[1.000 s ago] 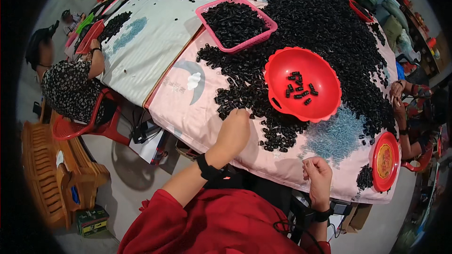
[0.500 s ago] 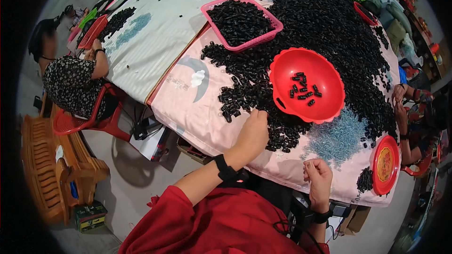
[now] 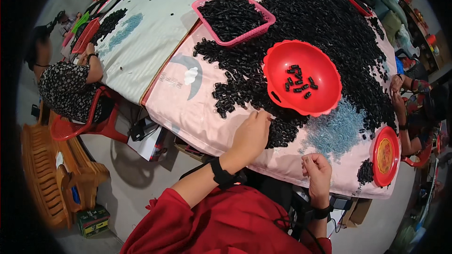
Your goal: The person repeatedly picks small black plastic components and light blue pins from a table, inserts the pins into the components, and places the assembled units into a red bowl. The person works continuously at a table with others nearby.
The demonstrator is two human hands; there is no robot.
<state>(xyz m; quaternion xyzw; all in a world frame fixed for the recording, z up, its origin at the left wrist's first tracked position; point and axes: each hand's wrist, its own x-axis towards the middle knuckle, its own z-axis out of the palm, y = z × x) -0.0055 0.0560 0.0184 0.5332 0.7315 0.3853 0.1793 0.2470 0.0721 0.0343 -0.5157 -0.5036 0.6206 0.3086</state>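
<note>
My left hand (image 3: pixel 250 135) rests at the near edge of a heap of small black plastic pieces (image 3: pixel 283 132), its fingers curled together among them. Whatever those fingertips hold is hidden. Over the table's front edge my right hand (image 3: pixel 318 173) is closed in a pinch, just short of a spread of tiny clear bluish pieces (image 3: pixel 335 129). Anything in that pinch is too small to name. Beyond both hands stands a red scalloped bowl (image 3: pixel 313 68), with several black pieces lying on its bottom.
A pink basket (image 3: pixel 266 27) full of black pieces stands farther back. At right lie a red plate (image 3: pixel 387 157) and a small dark pile (image 3: pixel 365 171). A person in a patterned top (image 3: pixel 66 84) sits at left; another person's hands (image 3: pixel 398 89) show at right.
The whole view has shifted slightly, so the table sits higher and farther left. My left hand has moved a little rightward and nearer along the heap. My right hand keeps its pinch.
</note>
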